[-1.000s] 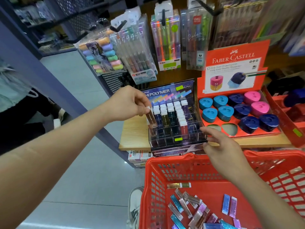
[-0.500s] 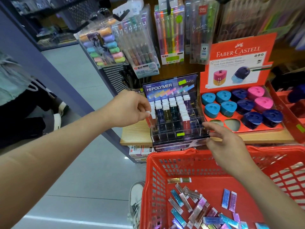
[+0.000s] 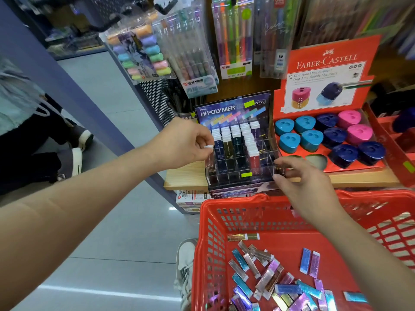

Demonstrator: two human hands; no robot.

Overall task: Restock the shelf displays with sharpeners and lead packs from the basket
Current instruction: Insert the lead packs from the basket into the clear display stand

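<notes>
My left hand (image 3: 186,143) pinches the white cap of a reddish lead pack (image 3: 210,157) standing low in the leftmost column of the clear Hi-Polymer lead display (image 3: 241,158). My right hand (image 3: 301,186) grips the display's front right corner with curled fingers. The red basket (image 3: 258,212) sits just below the shelf, with several shiny lead packs (image 3: 269,274) loose on its floor. To the right stands the red Faber-Castell sharpener tray (image 3: 323,63) with blue, navy and pink sharpeners (image 3: 312,140) and two bare slots at its front.
Packs of pens and highlighters (image 3: 190,55) hang on hooks above the wooden shelf (image 3: 186,178). A person's dark legs and shoes (image 3: 67,153) are on the floor at left. My white shoe (image 3: 185,265) is beside the basket.
My left hand has pushed the lead pack lower into the leftmost column. My right hand stays on the display's front right corner. The camera has tilted down a little.
</notes>
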